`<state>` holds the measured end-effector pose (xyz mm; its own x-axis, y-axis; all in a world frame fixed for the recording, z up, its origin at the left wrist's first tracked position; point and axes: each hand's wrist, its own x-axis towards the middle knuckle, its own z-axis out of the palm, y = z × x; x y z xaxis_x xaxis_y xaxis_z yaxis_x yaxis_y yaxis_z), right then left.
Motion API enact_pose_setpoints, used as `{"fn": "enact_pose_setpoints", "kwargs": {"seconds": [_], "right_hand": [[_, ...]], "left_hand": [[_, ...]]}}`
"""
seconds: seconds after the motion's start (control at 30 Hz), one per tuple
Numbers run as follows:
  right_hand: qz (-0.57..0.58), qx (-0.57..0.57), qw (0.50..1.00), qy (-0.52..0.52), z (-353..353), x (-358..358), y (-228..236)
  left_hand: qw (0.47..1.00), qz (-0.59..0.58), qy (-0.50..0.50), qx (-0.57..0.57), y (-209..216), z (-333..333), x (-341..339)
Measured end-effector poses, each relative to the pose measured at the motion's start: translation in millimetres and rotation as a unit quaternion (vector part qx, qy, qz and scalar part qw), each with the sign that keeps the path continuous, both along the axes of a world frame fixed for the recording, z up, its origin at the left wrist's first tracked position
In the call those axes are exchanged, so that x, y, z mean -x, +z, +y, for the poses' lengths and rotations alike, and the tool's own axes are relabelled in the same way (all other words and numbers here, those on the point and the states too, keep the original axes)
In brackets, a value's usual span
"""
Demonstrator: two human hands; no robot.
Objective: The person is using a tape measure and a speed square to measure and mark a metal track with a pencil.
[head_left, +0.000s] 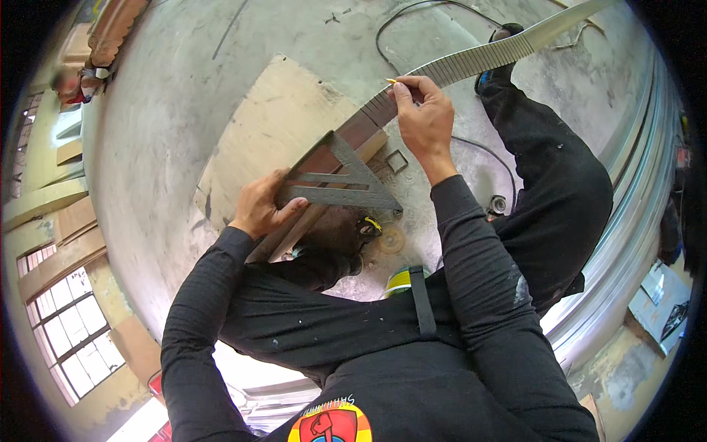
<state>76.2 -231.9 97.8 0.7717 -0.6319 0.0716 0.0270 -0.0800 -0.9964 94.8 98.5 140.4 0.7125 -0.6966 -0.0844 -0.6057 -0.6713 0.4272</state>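
My left hand (pixel 259 204) is closed on the corner of a dark triangular speed square (pixel 335 193), with the thumb on top. The square lies over a long metal profile (pixel 471 63) that runs from near my lap toward the upper right. Many closely spaced crosswise lines mark the profile's far half; whether they are cuts or drawn marks I cannot tell. Just above the profile, beyond the square, my right hand (pixel 426 118) pinches a thin yellow pencil-like stick (pixel 390 80). Most of that stick is hidden by the fingers.
A pale wooden board (pixel 258 125) lies on the floor under the profile. A yellow-and-black tape measure (pixel 370 227), a tan disc (pixel 392 239) and a small square frame (pixel 397 161) sit nearby. A black cable (pixel 378 37) loops behind. Long metal profiles (pixel 626 214) are stacked at right.
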Motion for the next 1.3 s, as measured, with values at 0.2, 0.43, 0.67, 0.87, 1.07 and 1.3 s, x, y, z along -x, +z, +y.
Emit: {"fn": "enact_pose_setpoints", "kwargs": {"seconds": [0.2, 0.43, 0.67, 0.87, 1.07, 1.3], "right_hand": [[0.022, 0.026, 0.999, 0.009, 1.9, 2.9, 7.5], [0.023, 0.033, 0.999, 0.011, 1.8, 3.9, 8.5], [0.019, 0.055, 0.998, 0.009, 3.0, 4.4, 7.6], [0.004, 0.077, 0.995, 0.055, 13.8, 8.8, 11.8], [-0.009, 0.143, 0.973, 0.184, 27.9, 17.7, 15.3], [0.021, 0.286, 0.929, 0.232, 41.5, 22.6, 12.0]], "left_hand": [[0.999, 0.044, 0.002, 0.025, -1.8, 10.9, -1.4], [1.0, 0.007, -0.002, -0.004, -1.0, 8.0, -0.6], [1.0, -0.012, -0.016, -0.002, -9.2, 11.4, -3.4], [1.0, -0.013, -0.014, -0.006, -8.1, 10.8, -3.4], [1.0, -0.017, -0.012, -0.004, -6.6, 10.3, -2.8], [1.0, -0.013, -0.005, 0.007, -1.6, 4.7, -0.6]]}}
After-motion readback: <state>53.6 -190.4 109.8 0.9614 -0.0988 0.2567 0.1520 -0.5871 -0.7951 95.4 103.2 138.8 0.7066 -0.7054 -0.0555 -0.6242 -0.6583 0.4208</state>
